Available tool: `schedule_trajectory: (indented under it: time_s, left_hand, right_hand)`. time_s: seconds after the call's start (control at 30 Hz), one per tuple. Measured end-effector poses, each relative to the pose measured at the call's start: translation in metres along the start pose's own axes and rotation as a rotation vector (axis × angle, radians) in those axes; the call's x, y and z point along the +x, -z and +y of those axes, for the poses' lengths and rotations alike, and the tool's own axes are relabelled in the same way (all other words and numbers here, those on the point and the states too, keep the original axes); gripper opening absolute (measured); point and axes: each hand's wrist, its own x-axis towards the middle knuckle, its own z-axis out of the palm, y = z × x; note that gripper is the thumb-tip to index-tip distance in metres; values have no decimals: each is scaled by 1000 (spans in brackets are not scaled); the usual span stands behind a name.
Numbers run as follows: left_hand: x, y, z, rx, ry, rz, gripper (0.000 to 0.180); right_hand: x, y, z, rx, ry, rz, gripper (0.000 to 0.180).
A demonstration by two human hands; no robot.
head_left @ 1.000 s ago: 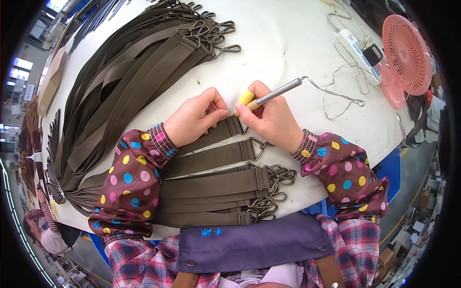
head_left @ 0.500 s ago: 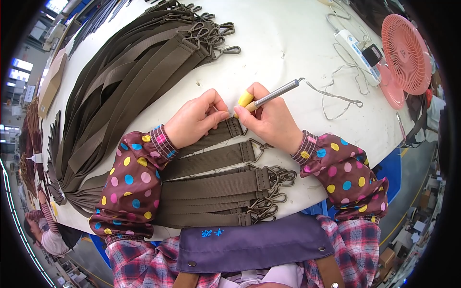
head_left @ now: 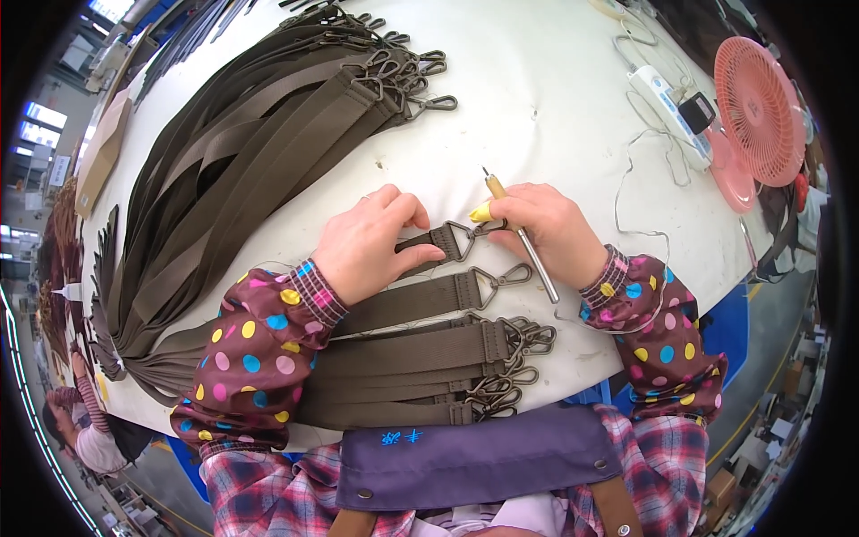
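Note:
My left hand (head_left: 367, 246) lies over a brown webbing strap (head_left: 436, 243), thumb on or just above its stitched end, fingers apart. From that end hangs a metal ring with a snap hook (head_left: 483, 228). My right hand (head_left: 555, 233) holds a slim corded pen-like tool (head_left: 537, 267) with a wood-coloured part and a pointed tip facing away from me. A yellow cover sits on one right fingertip, close to the hook; whether those fingers grip the hook, I cannot tell. Nearer me lies another strap (head_left: 407, 304) with its hook, then a layered row of straps (head_left: 412, 349).
A large bundle of brown straps (head_left: 242, 161) with hooks covers the table's left side. At the right stand a pink fan (head_left: 759, 112) and a white power strip (head_left: 667, 112) with a plug. The tool's thin cord runs past my right sleeve (head_left: 644, 322).
The tool has swung round: its tip was down at the strap's end and now points away. My left fingers, pinched together before, have spread. My right hand has moved right and nearer me.

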Motion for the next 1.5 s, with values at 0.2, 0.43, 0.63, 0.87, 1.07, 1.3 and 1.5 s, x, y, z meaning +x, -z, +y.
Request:
schedule_trajectory:
  time_s: [0.2, 0.43, 0.63, 0.87, 1.07, 1.3, 1.5]
  left_hand:
    - [-4, 9, 0, -163, 130, -163, 26]
    - [-93, 35, 39, 102, -161, -409, 106]
    - [-123, 17, 47, 240, -80, -402, 118]
    - [-115, 7, 46, 247, -111, -324, 105]
    - [-98, 7, 35, 224, -168, -156, 87]
    - [-69, 15, 7, 370, -84, 19, 33]
    - [-80, 72, 32, 314, -154, 394, 36]
  right_hand:
    - [0, 21, -17, 71, -23, -124, 26]
    - [-25, 16, -22, 218, -82, -191, 28]
    - [-23, 3, -37, 341, -151, -225, 18]
    - [-32, 5, -44, 361, -216, -138, 10]
    - [-29, 1, -40, 360, -184, -63, 10]
    - [-27, 0, -44, 414, -176, -103, 10]
    - [-20, 18, -27, 466, -342, 274, 11]
